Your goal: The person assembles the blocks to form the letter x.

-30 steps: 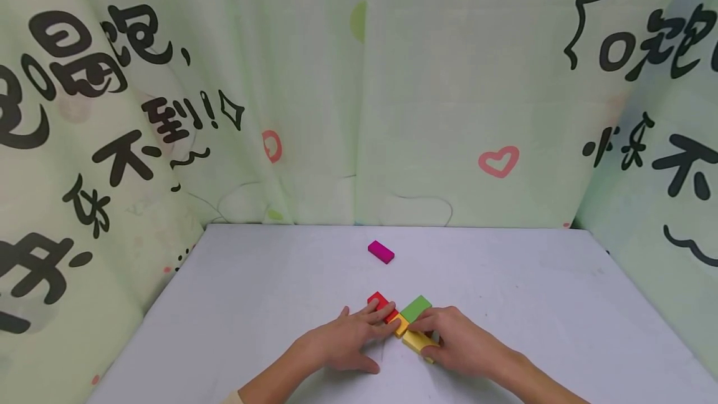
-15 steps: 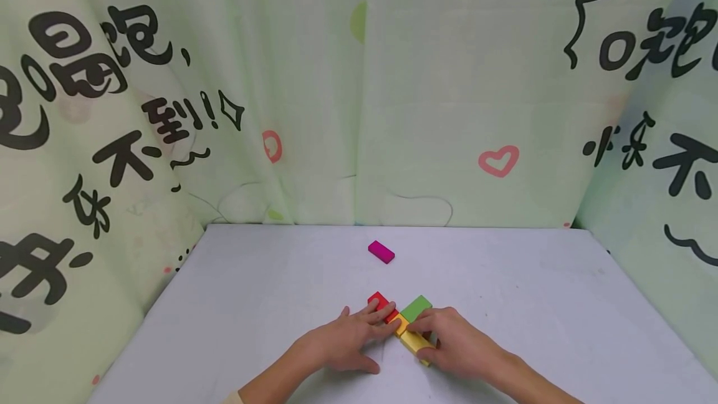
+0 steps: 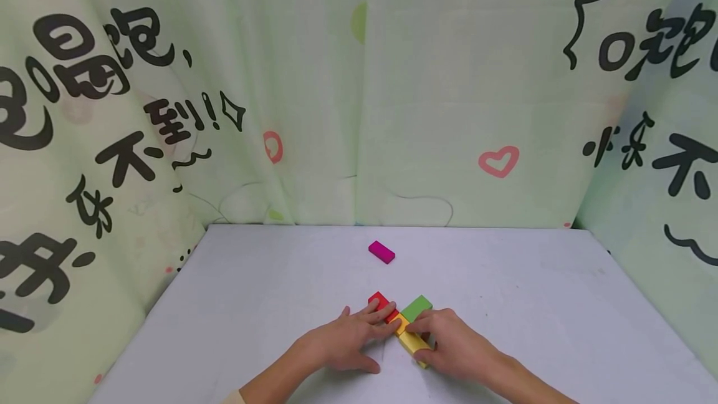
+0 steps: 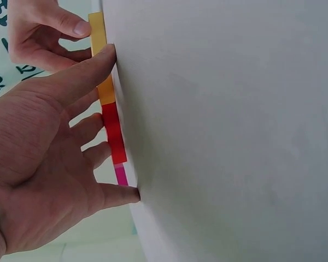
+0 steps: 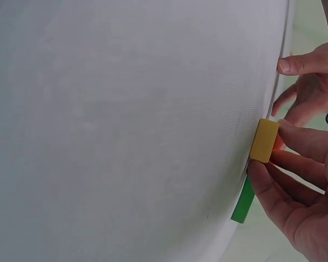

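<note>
Near the front of the white table (image 3: 269, 292) lie a red block (image 3: 380, 301), an orange block (image 3: 401, 323), a green block (image 3: 417, 308) and a yellow block (image 3: 414, 343), packed close together. My left hand (image 3: 350, 341) lies flat with straight fingers touching the red and orange blocks (image 4: 106, 90). My right hand (image 3: 451, 345) pinches the yellow block (image 5: 264, 141) between thumb and fingers, beside the green block (image 5: 242, 203). A magenta block (image 3: 381, 252) lies alone farther back.
Pale green curtains (image 3: 359, 92) with black writing close in the table at the back and on both sides. The table edge (image 3: 645, 292) runs along the right.
The right hand has slid the yellow block slightly left, tighter against the orange one. The left hand has stayed put.
</note>
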### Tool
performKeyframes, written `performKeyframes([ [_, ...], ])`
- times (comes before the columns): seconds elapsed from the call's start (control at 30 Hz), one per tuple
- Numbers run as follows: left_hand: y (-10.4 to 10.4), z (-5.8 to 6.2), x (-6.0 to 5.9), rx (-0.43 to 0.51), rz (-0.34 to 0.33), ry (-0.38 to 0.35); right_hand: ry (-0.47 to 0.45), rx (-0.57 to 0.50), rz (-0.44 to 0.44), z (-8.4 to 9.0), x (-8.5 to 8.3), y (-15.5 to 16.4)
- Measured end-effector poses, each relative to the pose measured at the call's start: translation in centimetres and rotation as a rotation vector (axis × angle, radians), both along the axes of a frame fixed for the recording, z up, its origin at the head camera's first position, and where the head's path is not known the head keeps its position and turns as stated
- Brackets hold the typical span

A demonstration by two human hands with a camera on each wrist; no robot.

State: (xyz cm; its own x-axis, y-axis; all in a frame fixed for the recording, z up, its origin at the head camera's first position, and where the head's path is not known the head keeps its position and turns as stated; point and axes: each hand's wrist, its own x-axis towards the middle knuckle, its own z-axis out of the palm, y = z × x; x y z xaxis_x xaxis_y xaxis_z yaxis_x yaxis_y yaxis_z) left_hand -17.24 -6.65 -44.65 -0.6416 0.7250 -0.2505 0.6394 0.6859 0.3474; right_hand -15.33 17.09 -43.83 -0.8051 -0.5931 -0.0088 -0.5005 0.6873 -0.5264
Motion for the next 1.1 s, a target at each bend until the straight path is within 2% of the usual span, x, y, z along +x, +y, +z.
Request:
performKeyframes([
  [0.17,0.13,-0.09,-0.08,-0.006,0.006,-0.016,0.008,-0.007,0.003,-0.04,0.1,-0.02],
  [0.4,0.06,-0.05,-0.04,-0.014,-0.001,0.008,0.008,-0.013,-0.007,-0.09,0.17,-0.09],
  [1.1,0.02,-0.09,0.03,-0.007,-0.007,0.012,-0.002,-0.033,-0.026,-0.26,0.06,0.02],
])
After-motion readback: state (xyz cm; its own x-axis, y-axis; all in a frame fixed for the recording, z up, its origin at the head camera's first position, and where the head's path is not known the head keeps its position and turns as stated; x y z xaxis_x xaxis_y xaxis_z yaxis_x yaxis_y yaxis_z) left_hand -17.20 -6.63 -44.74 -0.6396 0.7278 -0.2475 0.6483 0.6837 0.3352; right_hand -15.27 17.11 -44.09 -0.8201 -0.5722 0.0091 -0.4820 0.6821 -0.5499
